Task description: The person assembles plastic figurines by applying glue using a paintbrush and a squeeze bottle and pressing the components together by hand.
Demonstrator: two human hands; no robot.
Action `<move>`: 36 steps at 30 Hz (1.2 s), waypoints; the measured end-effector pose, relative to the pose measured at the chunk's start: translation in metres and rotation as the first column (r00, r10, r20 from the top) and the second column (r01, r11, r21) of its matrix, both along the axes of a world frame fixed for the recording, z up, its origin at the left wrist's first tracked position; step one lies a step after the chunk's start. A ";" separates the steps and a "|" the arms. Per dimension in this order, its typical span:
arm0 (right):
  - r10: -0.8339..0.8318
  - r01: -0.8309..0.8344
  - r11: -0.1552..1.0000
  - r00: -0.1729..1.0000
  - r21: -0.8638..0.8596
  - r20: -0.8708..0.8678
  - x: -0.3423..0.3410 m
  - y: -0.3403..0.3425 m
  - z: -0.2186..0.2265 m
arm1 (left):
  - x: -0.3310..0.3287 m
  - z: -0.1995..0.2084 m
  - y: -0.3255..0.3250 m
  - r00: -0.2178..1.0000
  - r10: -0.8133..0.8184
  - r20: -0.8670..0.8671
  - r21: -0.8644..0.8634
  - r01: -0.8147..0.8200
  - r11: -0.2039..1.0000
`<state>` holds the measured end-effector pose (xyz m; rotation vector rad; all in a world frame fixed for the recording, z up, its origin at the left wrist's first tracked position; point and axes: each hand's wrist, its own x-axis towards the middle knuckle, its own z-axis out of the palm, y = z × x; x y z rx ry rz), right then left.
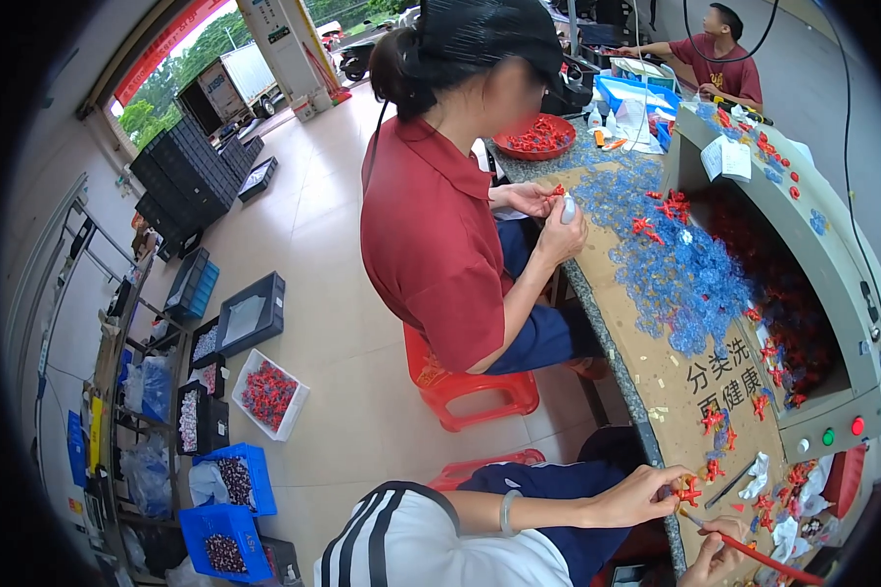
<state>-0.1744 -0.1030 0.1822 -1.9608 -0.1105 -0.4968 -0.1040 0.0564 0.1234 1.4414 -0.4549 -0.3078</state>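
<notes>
Near the table's front edge, my left hand (636, 497) pinches a small red plastic figure (689, 491) between thumb and fingertips. A bracelet is on that wrist. Just to the right and nearer, my right hand (717, 560) grips a thin paintbrush (762, 558) with a long red handle, its tip at or close to the figure; whether it touches I cannot tell. The lower part of my right hand is cut off by the picture's edge. More red figures (715, 421) lie on the cardboard-covered table (656, 391), close to a dark slim tool (729, 494) and crumpled tissue (757, 474).
A heap of clear blue pieces (675, 284) spreads before a grey machine (842, 284) with an open mouth. To my left, a co-worker (431, 235) holds a small white bottle (569, 207) and a red piece. Beyond are a red bowl (536, 149) and another person (729, 68).
</notes>
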 end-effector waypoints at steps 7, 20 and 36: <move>-0.042 0.041 0.999 0.998 -0.009 -0.056 -0.004 -0.008 -0.013 | -0.001 -0.004 0.002 0.999 0.024 -0.023 -0.004 -0.024 1.000; -0.296 0.295 0.955 0.951 0.027 0.091 0.000 -0.014 -0.022 | 0.001 -0.003 -0.001 0.995 0.006 -0.103 -0.047 -0.011 0.999; -0.016 0.039 0.978 0.994 0.206 -0.110 -0.009 -0.026 -0.069 | -0.007 0.008 -0.003 0.393 -0.782 -0.484 -0.810 0.138 0.570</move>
